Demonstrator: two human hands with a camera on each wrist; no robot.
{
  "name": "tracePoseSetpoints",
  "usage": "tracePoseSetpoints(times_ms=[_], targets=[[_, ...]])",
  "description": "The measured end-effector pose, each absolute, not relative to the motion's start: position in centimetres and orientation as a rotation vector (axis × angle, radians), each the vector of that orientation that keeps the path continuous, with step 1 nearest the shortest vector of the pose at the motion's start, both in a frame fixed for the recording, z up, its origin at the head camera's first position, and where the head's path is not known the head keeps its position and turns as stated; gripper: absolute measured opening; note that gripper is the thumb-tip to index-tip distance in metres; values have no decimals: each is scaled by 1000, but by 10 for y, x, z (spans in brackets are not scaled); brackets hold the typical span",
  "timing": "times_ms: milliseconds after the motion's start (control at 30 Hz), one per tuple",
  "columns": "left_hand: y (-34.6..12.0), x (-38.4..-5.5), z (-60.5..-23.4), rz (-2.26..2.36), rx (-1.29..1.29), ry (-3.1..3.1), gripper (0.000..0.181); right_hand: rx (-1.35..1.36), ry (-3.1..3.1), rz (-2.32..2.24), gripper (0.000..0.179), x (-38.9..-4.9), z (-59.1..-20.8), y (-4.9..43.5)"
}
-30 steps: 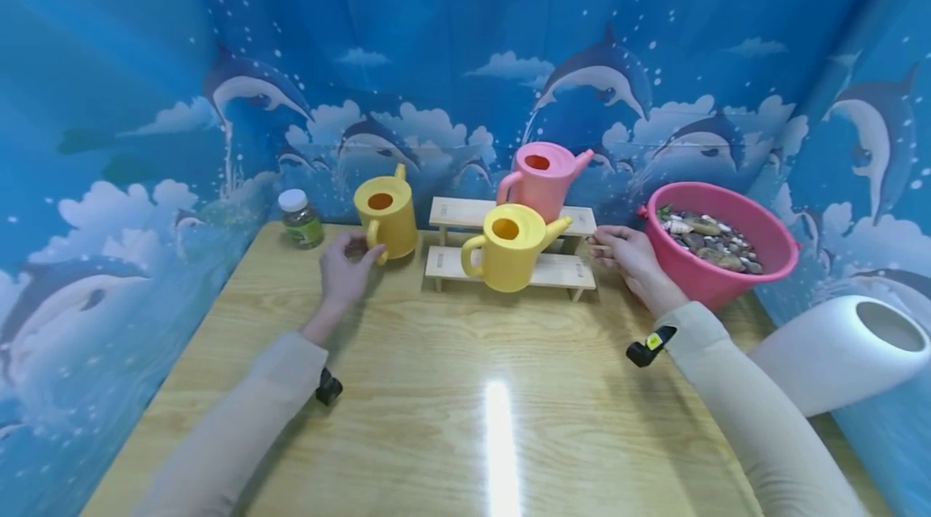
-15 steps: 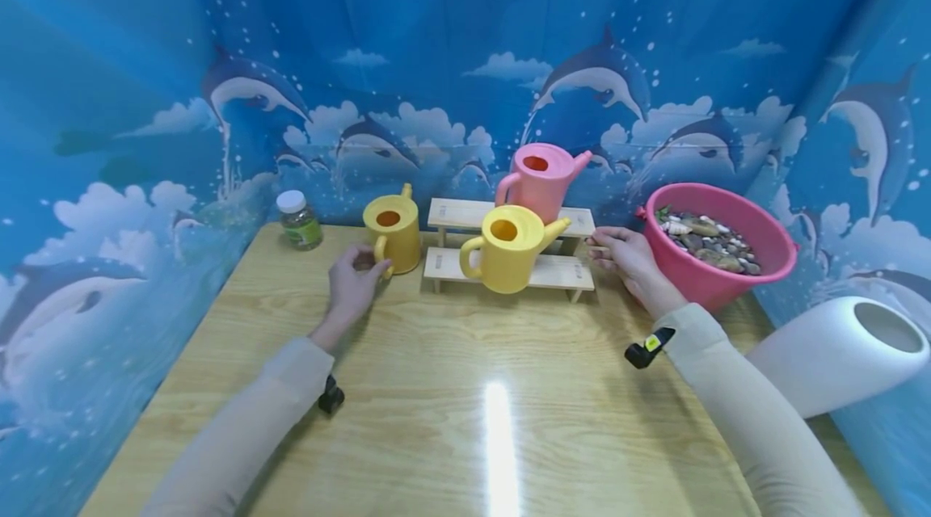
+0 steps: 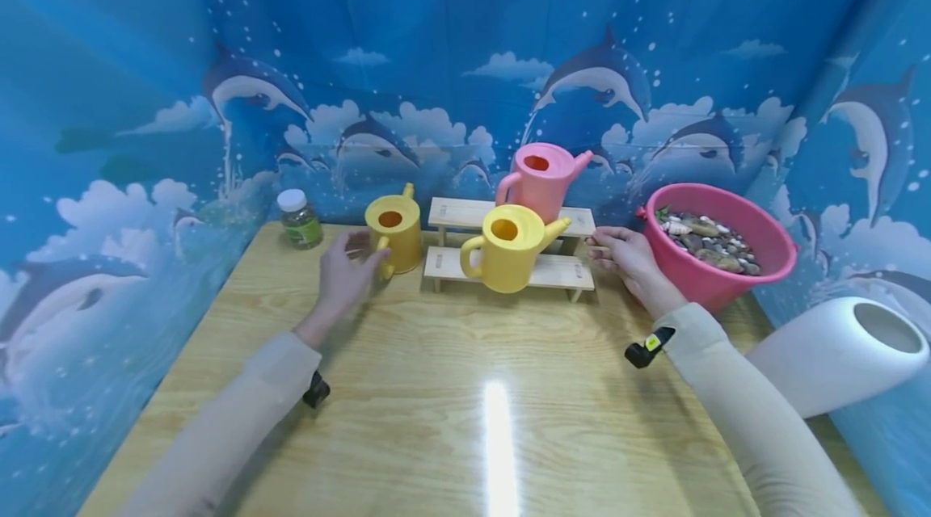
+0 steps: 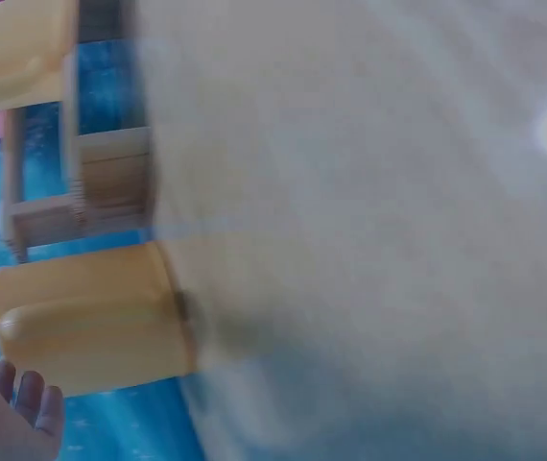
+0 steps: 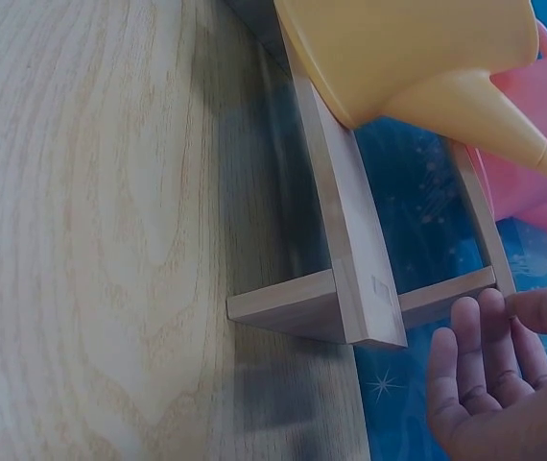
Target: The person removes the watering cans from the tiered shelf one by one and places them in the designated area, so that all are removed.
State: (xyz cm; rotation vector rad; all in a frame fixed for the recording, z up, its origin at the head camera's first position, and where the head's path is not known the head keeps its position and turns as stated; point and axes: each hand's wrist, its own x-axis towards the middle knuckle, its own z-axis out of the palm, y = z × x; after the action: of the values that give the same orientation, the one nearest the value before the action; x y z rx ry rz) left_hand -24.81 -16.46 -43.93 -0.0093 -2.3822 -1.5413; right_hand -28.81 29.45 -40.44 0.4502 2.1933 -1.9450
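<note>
On the left of the wood-grain table [image 3: 407,388], the left hand [image 3: 343,271] is poised with fingers loosely bent and nothing gripped, beside a yellow watering can [image 3: 403,247] whose handle is turned nearward, seemingly for easy grasping; whether it is touched cannot be told. On the right, the two-step wooden stand [image 3: 465,215] is pinched at its upper end by the right hand [image 3: 629,255], presumably for steadiness. A second yellow watering can [image 3: 506,263] is borne on the lower step [image 3: 562,270], a pink watering can [image 3: 542,192] on the far, upper step [image 3: 581,220].
</note>
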Motion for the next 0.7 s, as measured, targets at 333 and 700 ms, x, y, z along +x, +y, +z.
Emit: tracePoseSetpoints(times_ms=[333,700], targets=[[-124,-252,-402,-1541,-403,-2409,43,507,2204,-1906,24,-290,-404,296],[-73,-256,-421,-1827,-484,-2481,42,482,2201,-1910,26,-288,-403,295]])
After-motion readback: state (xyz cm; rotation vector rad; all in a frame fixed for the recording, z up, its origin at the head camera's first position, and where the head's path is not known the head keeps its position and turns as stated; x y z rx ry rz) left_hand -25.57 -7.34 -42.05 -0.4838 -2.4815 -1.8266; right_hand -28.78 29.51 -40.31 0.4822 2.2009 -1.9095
